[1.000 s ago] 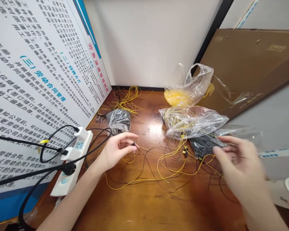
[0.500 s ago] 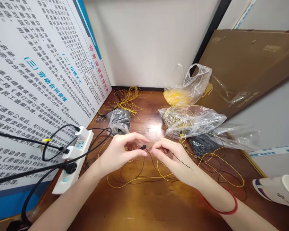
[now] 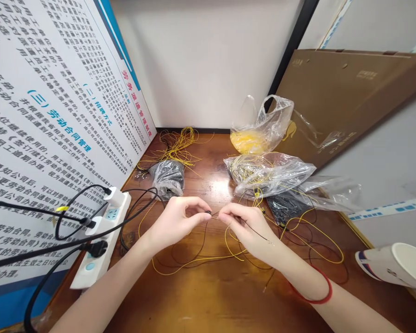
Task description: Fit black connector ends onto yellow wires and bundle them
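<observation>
Left hand [image 3: 176, 219], right hand [image 3: 244, 226] closer, pinching seemingly black wire [image 3: 256, 232].

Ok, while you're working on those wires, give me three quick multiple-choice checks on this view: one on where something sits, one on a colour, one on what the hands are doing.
1. Where is the power strip?
A) Against the back wall
B) At the left of the table, beside the printed board
C) By the cup at the right

2. What colour is the band on the right wrist?
A) Blue
B) Yellow
C) Red

3. What are the left hand and right hand doing?
A) Fingers pinched on a thin wire
B) Lying flat on the table
C) Gripping a plastic bag

Answers:
1. B: the strip lies along the board.
2. C: the band shows red.
3. A: the fingers of both hands meet at the wire.
</observation>
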`<state>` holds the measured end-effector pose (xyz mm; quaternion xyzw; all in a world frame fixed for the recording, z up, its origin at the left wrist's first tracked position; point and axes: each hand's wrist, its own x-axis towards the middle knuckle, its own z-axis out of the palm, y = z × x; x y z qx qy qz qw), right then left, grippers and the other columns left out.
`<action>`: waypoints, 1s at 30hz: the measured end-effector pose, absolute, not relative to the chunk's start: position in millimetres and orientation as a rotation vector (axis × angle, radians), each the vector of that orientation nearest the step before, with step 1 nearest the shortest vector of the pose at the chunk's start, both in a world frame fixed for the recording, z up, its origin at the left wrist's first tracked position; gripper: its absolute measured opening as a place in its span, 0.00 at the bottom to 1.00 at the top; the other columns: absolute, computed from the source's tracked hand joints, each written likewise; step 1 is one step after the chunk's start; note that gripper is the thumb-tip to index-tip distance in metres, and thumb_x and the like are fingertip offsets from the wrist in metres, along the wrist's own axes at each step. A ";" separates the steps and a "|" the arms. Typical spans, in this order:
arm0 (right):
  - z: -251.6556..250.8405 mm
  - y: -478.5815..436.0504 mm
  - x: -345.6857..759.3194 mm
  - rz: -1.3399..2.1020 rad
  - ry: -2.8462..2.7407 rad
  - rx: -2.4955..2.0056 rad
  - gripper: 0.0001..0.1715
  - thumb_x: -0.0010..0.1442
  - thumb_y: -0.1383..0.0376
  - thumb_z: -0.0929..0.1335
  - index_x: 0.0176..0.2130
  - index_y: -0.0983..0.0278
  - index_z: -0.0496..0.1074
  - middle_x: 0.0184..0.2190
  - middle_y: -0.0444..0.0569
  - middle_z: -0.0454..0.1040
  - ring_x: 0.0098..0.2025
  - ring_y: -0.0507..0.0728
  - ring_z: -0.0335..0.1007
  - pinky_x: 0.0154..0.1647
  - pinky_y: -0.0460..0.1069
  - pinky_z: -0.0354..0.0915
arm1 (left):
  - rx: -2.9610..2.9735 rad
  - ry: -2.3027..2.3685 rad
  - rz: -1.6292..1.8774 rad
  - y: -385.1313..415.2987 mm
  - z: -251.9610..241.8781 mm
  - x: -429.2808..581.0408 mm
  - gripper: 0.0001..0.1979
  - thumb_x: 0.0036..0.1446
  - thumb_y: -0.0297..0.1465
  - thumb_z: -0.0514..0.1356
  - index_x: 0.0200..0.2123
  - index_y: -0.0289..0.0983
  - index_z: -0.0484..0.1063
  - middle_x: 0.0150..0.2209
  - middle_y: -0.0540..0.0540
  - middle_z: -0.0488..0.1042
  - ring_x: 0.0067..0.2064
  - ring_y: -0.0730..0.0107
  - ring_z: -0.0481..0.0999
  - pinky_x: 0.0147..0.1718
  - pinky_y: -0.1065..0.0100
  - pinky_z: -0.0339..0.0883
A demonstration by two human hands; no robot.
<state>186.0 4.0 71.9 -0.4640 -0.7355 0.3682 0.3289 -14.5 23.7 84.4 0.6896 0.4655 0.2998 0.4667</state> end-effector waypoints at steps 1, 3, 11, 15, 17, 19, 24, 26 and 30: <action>72.4 4.7 190.9 0.921 -1.919 -1.234 0.15 0.65 0.60 0.64 0.29 0.63 0.71 0.21 0.42 0.64 0.24 0.50 0.55 0.26 0.46 0.53 | 1.669 1.180 0.772 24.1 81.5 -16.7 0.05 0.53 0.30 0.63 0.31 0.36 0.78 0.28 0.47 0.80 0.29 0.67 0.78 0.31 0.68 0.72; 74.1 6.5 204.0 0.857 -1.859 -1.300 0.15 0.64 0.59 0.64 0.28 0.63 0.71 0.21 0.42 0.64 0.24 0.50 0.55 0.26 0.47 0.54 | 1.600 1.264 0.852 25.9 75.1 -25.4 0.06 0.52 0.32 0.63 0.31 0.36 0.76 0.28 0.47 0.79 0.28 0.67 0.77 0.28 0.69 0.72; 70.4 6.5 227.4 1.229 -1.669 -1.420 0.15 0.60 0.55 0.66 0.29 0.63 0.70 0.21 0.42 0.64 0.25 0.50 0.59 0.27 0.46 0.57 | 1.402 1.299 1.058 30.5 61.7 -44.4 0.11 0.53 0.37 0.65 0.33 0.36 0.70 0.30 0.48 0.77 0.33 0.66 0.79 0.35 0.66 0.74; 50.6 5.6 209.3 1.466 -1.570 -1.326 0.20 0.56 0.56 0.70 0.46 0.63 0.70 0.38 0.48 0.71 0.32 0.51 0.64 0.36 0.48 0.63 | 1.557 1.150 0.924 24.1 65.2 -19.1 0.08 0.56 0.36 0.62 0.34 0.37 0.71 0.39 0.44 0.78 0.43 0.63 0.77 0.46 0.63 0.71; 45.6 4.4 205.5 1.478 -1.545 -1.288 0.27 0.57 0.56 0.70 0.54 0.60 0.66 0.46 0.50 0.69 0.35 0.51 0.64 0.38 0.49 0.64 | 1.628 1.122 0.860 21.4 67.1 -10.7 0.07 0.57 0.35 0.61 0.35 0.37 0.72 0.41 0.44 0.78 0.46 0.62 0.76 0.49 0.61 0.68; 45.9 2.2 205.4 1.475 -1.521 -1.254 0.26 0.60 0.55 0.67 0.56 0.59 0.63 0.48 0.51 0.67 0.36 0.51 0.64 0.38 0.49 0.64 | 1.637 1.110 0.840 20.0 68.6 -7.0 0.06 0.58 0.34 0.61 0.35 0.37 0.73 0.40 0.44 0.78 0.46 0.62 0.76 0.50 0.61 0.67; 54.1 -5.1 201.7 1.619 -1.494 -1.134 0.20 0.67 0.50 0.60 0.43 0.63 0.67 0.36 0.47 0.67 0.33 0.51 0.63 0.33 0.47 0.61 | 1.603 0.889 0.834 19.2 75.4 2.4 0.05 0.58 0.33 0.63 0.36 0.38 0.74 0.49 0.42 0.77 0.54 0.60 0.74 0.56 0.60 0.63; 56.3 -8.2 195.9 1.680 -1.540 -1.095 0.21 0.66 0.48 0.61 0.35 0.64 0.66 0.31 0.45 0.66 0.32 0.51 0.62 0.33 0.47 0.61 | 1.552 0.771 0.755 18.6 79.5 10.8 0.05 0.57 0.33 0.64 0.35 0.38 0.74 0.54 0.41 0.75 0.52 0.60 0.75 0.52 0.61 0.67; 62.5 -14.8 187.0 1.670 -1.628 -1.094 0.21 0.67 0.50 0.60 0.33 0.64 0.65 0.28 0.45 0.67 0.30 0.51 0.63 0.33 0.48 0.62 | 1.248 0.585 0.558 22.6 84.1 23.9 0.14 0.56 0.42 0.64 0.35 0.36 0.72 0.33 0.44 0.78 0.25 0.68 0.77 0.21 0.70 0.66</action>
